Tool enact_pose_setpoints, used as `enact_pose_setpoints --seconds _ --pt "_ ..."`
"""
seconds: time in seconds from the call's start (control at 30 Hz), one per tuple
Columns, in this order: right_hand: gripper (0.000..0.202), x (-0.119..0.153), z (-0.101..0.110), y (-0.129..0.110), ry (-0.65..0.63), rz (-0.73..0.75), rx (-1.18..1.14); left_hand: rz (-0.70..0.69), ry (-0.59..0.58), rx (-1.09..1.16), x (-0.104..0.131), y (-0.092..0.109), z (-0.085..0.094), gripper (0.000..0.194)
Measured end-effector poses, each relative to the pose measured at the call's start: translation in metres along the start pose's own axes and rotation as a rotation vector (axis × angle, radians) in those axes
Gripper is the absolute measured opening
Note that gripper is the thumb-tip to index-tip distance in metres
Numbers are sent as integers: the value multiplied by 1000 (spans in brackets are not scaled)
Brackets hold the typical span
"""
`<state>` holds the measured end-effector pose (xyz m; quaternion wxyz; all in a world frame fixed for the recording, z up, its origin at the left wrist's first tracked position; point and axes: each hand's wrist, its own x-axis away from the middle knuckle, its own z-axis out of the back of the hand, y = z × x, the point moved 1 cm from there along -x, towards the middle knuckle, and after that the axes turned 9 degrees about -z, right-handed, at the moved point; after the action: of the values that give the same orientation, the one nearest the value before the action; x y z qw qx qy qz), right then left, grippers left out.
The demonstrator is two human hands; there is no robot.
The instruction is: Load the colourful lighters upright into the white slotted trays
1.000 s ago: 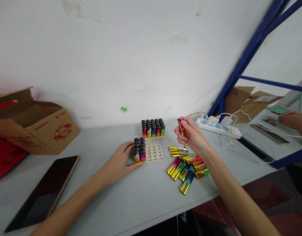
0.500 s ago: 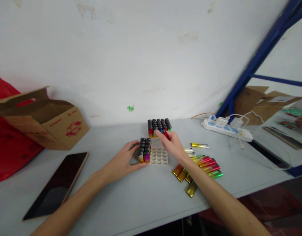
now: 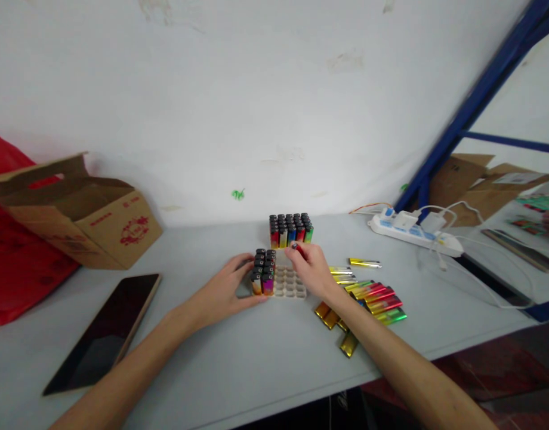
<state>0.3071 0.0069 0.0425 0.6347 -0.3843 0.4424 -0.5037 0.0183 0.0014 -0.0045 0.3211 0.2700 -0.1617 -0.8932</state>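
A pale tray [image 3: 292, 283] with rows of round-cornered pockets sits on the table in front of me. Upright lighters [image 3: 262, 275] with black tops fill its left columns. My left hand [image 3: 223, 291] grips the tray's left side, thumb at the front corner and fingers behind. Above the tray's back right part, my right hand [image 3: 314, 269] pinches a lighter [image 3: 294, 245]; only its dark top shows, the body being hidden by the fingers. Just behind stands a full block of upright lighters [image 3: 291, 231] in several colours. Loose shiny lighters [image 3: 377, 297] lie heaped beside my right forearm.
An open cardboard box [image 3: 117, 230] and a red bag [image 3: 15, 280] stand at the left, near a dark tablet [image 3: 104, 331]. A white power strip [image 3: 415, 233] with plugs and cables lies at the right, by a blue metal frame [image 3: 462, 119]. A wall rises behind.
My right hand has moved slightly down and toward the tray with the lighter, which now shows mostly its top. My left hand stays at the tray.
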Motion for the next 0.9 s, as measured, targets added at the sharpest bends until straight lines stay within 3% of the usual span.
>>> enact_pose_setpoints --seconds 0.2,0.33,0.47,0.7,0.9 --pt "71 -1 4 7 5 34 62 -4 -8 19 0 -1 1 77" --pt "57 -4 9 13 -101 76 118 -7 -21 17 0 0 3 76" --pt "52 -5 13 16 -94 214 326 -3 -25 7 0 2 3 76" --pt "45 -8 15 21 -168 118 543 7 -20 31 -1 4 3 78" --pt "35 -11 26 23 -239 260 562 17 -18 38 1 2 2 80"
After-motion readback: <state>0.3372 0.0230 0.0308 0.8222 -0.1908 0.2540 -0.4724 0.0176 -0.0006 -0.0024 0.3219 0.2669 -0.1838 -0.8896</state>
